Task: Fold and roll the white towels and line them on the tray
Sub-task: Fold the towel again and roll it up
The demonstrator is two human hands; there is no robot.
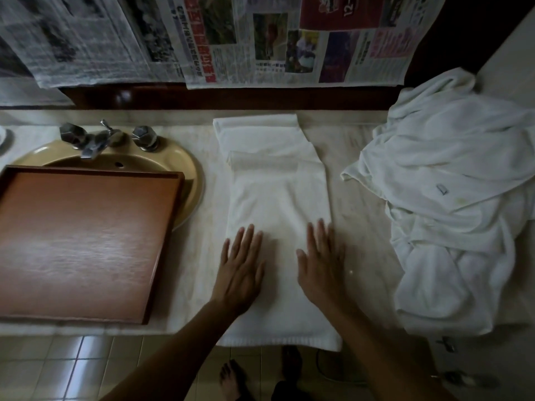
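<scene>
A person stands at a bathroom counter [362,233]. At the centre lies one white towel [278,195], folded into a long strip running from 12 to 6 o'clock, its far end doubled back. The left hand [240,270] and right hand [321,267] rest flat on its near half, side by side, fingers straight and slightly spread, holding nothing. At 9 o'clock a wooden tray [86,241] sits over the sink [188,169], with no towels on it. At 3 o'clock is a pile [451,198] of loose towels. This looks like smoothing the fold. Rolling probably comes next, which calls for gripping one end and keeping the edges even.
</scene>
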